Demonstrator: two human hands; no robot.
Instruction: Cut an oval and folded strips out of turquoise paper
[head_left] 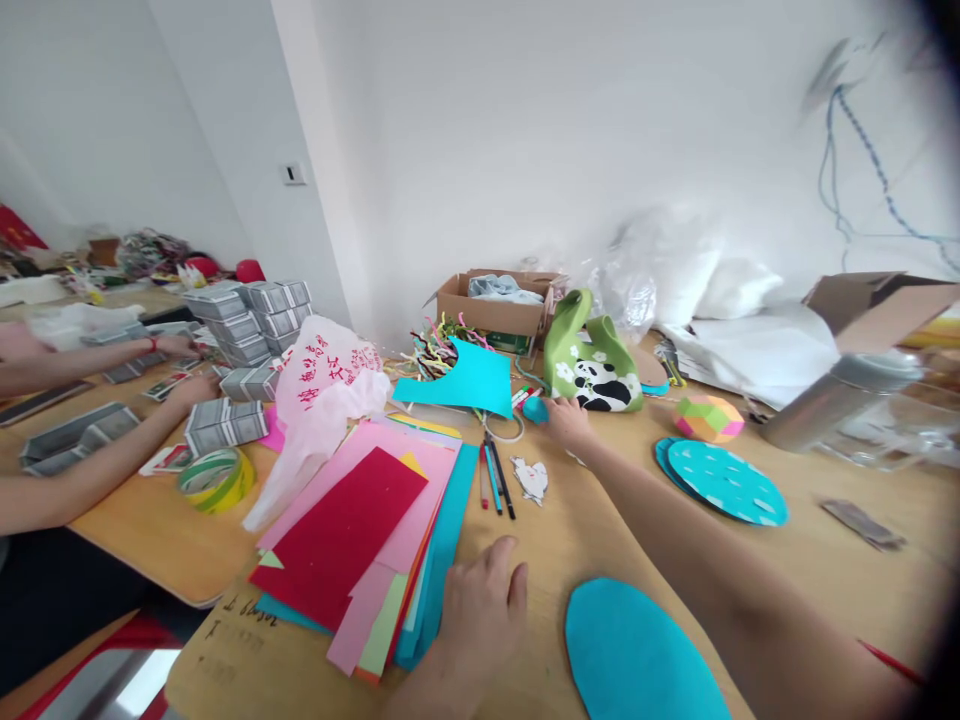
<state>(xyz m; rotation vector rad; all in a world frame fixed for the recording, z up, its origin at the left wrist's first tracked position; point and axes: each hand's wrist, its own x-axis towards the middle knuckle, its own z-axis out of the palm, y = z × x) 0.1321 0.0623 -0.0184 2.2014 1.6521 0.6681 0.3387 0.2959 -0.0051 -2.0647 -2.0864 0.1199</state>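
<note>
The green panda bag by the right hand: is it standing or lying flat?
Standing: the green panda bag rests on its base on the table, handle pointing up, just beyond the right hand.

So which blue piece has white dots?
The round blue piece beside the colourful ball. The big oval and the cut-out piece are plain blue.

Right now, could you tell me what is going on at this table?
A person is at a wooden table strewn with craft material. Their right hand reaches out to a small teal piece beside a green panda bag; whether it has a grip on it is unclear. Their left hand rests open on the table next to a stack of coloured sheets. At the left, another person's hands are among grey boxes.
</note>
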